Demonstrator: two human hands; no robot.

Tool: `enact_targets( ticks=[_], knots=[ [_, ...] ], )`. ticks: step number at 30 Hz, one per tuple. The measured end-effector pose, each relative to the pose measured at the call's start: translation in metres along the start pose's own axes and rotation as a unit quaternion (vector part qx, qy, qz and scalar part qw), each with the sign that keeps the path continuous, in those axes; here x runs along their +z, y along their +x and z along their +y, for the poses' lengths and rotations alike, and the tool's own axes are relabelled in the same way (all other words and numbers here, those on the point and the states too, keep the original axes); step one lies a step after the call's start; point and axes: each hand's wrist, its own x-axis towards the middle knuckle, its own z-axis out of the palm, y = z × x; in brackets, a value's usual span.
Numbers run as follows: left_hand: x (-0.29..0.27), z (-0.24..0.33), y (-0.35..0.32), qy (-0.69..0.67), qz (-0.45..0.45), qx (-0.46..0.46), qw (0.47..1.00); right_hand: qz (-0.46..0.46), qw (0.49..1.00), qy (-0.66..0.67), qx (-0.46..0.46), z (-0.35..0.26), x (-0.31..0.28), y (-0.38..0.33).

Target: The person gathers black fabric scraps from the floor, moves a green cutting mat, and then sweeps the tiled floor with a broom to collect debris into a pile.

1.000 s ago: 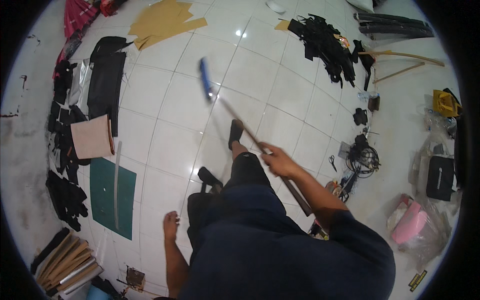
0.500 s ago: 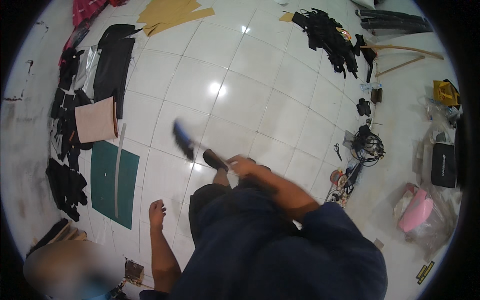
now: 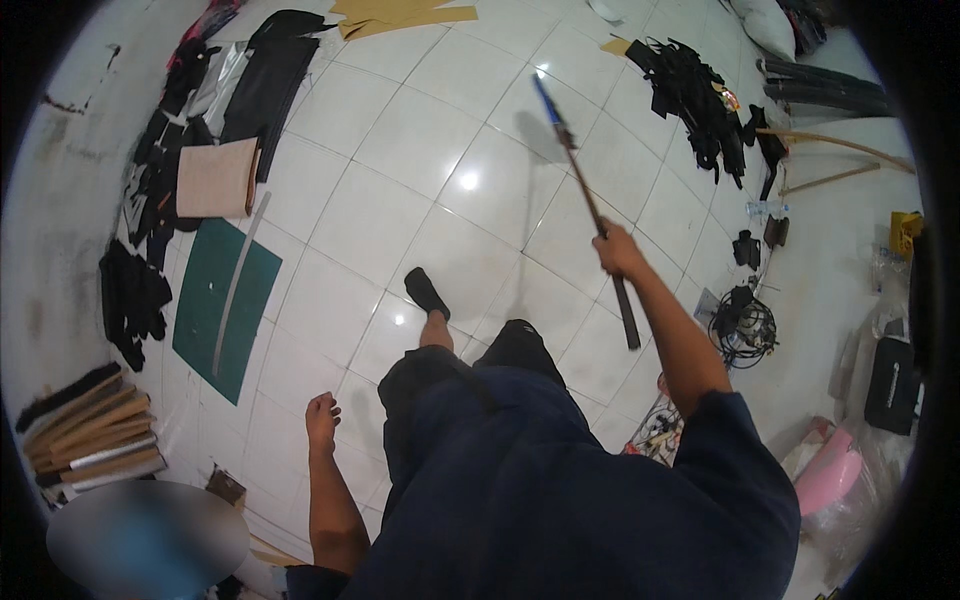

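My right hand (image 3: 620, 250) is wrapped round the brown handle of a broom (image 3: 582, 178), above its dark lower end. The broom slants up and away to the far side, its blue head (image 3: 548, 103) raised off the tiles, and a shadow falls on the floor beside it. My left hand (image 3: 322, 415) hangs low at my left side, fingers loosely curled and somewhat apart, with nothing seen in it. The nearest thing to it is the green cutting mat (image 3: 255, 290) on the floor, carrying a long metal ruler (image 3: 240, 270).
Black cloth pieces and a folded beige sheet (image 3: 215, 180) line the left wall, with fabric rolls (image 3: 100, 425) nearer. Tan sheets (image 3: 400, 15) lie far off. A black strip pile (image 3: 690, 95), coiled cables (image 3: 742, 325) and plastic bags (image 3: 850, 500) stand on the right.
My right hand has swung the broom from low in front of me out to the right and upward, away from my foot. My left hand stays low at my side. The view has shifted.
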Motion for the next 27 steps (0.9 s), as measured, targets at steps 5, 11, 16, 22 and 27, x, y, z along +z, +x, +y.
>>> enact_targets(
  ticks=[5,11,16,22,27],
  knots=[
    [0.062,-0.119,-0.055,0.015,-0.032,-0.043,0.998,-0.237,0.954,0.182,-0.011,-0.024,0.049,-0.107],
    [0.104,-0.157,-0.136,0.179,-0.112,-0.057,0.976,-0.408,0.88,0.226,-0.086,-0.037,0.172,-0.154],
    [0.076,-0.123,-0.159,-0.013,0.001,-0.001,1.0,-0.329,0.903,0.011,-0.276,0.053,0.189,-0.135],
    [0.068,-0.151,-0.198,-0.089,0.092,-0.012,0.992,-0.231,0.971,0.009,0.067,0.172,-0.023,-0.059],
    [0.083,-0.24,-0.215,0.028,0.001,-0.133,0.991,-0.068,0.99,-0.116,0.043,0.173,-0.047,0.048]
  ],
)
